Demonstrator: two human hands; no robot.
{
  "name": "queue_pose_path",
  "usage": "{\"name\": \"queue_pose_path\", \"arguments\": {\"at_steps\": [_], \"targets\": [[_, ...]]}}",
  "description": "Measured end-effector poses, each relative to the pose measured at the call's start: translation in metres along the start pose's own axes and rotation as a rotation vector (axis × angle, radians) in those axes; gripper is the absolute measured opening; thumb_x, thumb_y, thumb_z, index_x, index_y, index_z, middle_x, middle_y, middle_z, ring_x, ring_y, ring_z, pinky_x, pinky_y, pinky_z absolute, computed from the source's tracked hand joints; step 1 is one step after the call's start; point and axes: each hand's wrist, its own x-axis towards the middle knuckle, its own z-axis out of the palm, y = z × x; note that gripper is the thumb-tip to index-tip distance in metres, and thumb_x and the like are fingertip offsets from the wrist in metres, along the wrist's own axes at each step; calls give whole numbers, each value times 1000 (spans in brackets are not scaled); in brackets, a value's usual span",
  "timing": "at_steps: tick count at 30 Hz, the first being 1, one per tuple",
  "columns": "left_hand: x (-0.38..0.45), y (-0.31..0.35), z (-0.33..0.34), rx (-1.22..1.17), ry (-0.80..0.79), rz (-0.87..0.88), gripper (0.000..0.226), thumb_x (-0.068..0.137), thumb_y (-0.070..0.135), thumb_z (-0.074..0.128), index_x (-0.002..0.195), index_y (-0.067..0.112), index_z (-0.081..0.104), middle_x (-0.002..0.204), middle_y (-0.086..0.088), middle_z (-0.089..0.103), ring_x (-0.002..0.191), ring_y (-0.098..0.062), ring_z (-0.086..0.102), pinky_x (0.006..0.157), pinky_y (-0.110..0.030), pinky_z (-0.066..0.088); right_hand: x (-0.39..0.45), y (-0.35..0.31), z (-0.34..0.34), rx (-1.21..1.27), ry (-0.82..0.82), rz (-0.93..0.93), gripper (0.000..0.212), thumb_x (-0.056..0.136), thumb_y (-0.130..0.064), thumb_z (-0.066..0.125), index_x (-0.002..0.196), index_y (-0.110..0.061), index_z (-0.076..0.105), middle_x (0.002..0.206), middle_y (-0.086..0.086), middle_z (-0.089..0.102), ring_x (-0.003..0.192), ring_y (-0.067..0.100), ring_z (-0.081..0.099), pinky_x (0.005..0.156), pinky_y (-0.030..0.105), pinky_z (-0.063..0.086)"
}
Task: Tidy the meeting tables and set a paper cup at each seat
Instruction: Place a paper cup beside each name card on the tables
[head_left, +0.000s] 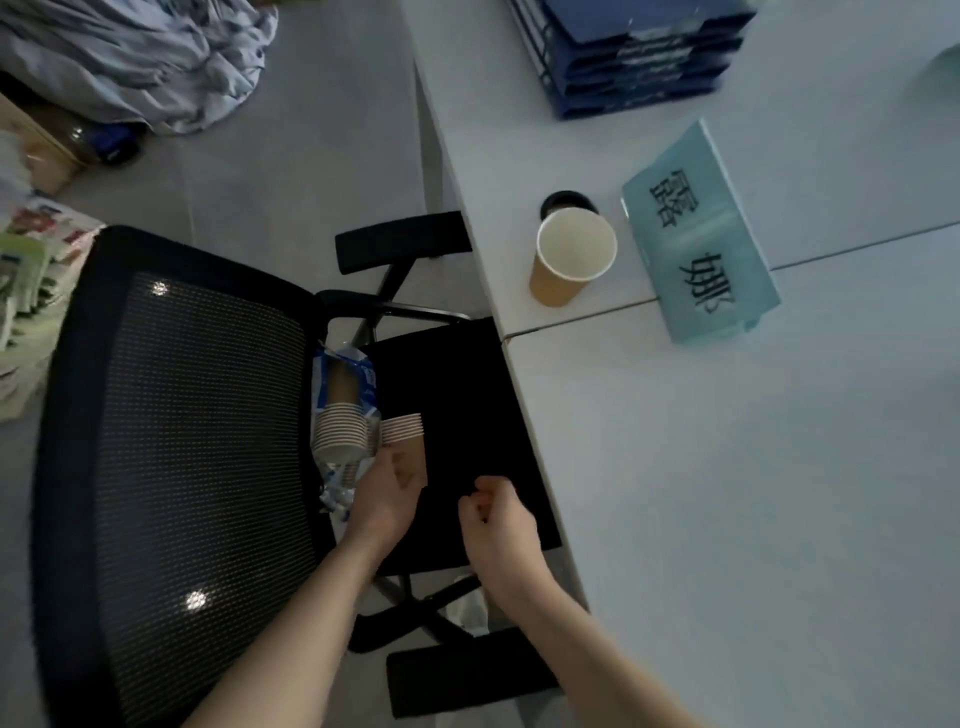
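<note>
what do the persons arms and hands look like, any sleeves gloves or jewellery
Both forearms are bare right up to the bottom edge of the picture, with no sleeve in sight. The left hand and the right hand wear no gloves. No watch, bracelet or ring shows on either, though the dim, soft picture could hide a thin band.

Chair (171, 467) stands left of the counter (727, 493), seat tucked partly beneath its edge. On the seat: a sleeve of cups (340, 421), with a short cup stack (404, 447) to its right. On the counter: one cup (571, 257), a name card (701, 234) to its right, stacked trays (634, 57) behind.
</note>
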Motion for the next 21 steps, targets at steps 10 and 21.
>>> {"name": "queue_pose_path", "arguments": {"at_steps": [10, 21], "targets": [[-88, 104, 49, -41, 384, 433, 40, 93, 15, 56, 132, 11, 49, 133, -5, 51, 127, -16, 44, 108, -20, 30, -15, -58, -106, 12, 202, -259, 36, 92, -23, 59, 126, -13, 50, 110, -2, 62, 99, 13, 60, 78, 20, 45], [-76, 131, 140, 515, 395, 566, 63, 98, 34, 39, 150, -1, 31, 158, -19, 25, 149, -35, 17, 117, -54, 19, 76, -113, -167, -10, 270, -400, 100, 69, -33, 83, 146, -19, 21, 140, 2, 43, 126, 19, 44, 104, 37, 39]]}}
